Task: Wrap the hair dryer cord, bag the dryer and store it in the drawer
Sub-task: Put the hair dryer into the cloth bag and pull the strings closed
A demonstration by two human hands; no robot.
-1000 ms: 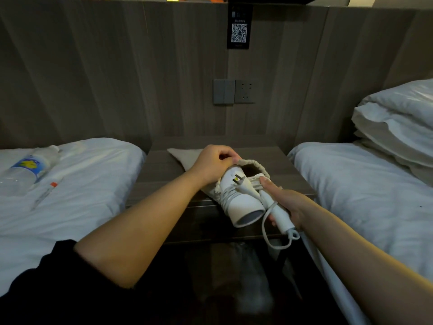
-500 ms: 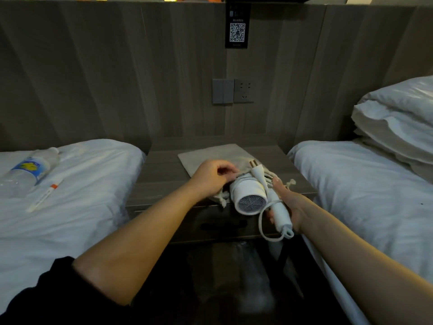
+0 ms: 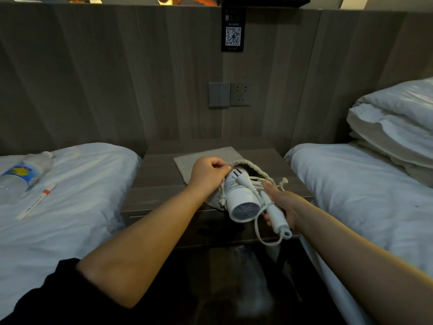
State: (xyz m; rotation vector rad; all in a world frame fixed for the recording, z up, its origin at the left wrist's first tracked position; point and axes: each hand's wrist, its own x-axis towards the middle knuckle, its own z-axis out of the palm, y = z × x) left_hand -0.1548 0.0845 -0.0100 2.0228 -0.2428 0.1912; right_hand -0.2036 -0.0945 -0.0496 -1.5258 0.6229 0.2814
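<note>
A white hair dryer (image 3: 242, 202) lies over the front of the nightstand (image 3: 159, 174), its nozzle end pushed into the mouth of a beige drawstring bag (image 3: 199, 158). The cord is wound round the body and the plug (image 3: 241, 178) lies on top; a loop of cord (image 3: 260, 233) hangs below the handle. My right hand (image 3: 284, 202) grips the dryer's handle. My left hand (image 3: 209, 174) pinches the bag's rim and holds the mouth open. The drawer front (image 3: 210, 231) under the top is dark and looks closed.
A bed (image 3: 58, 207) on the left carries a water bottle (image 3: 22, 177) and a pen (image 3: 37, 200). Another bed (image 3: 365, 195) on the right has stacked pillows (image 3: 396, 118). Wall switches and a socket (image 3: 229, 94) sit above the nightstand.
The dryer has gone forward so its front end sits inside the bag's mouth, and my left hand has pulled the rim up over it.
</note>
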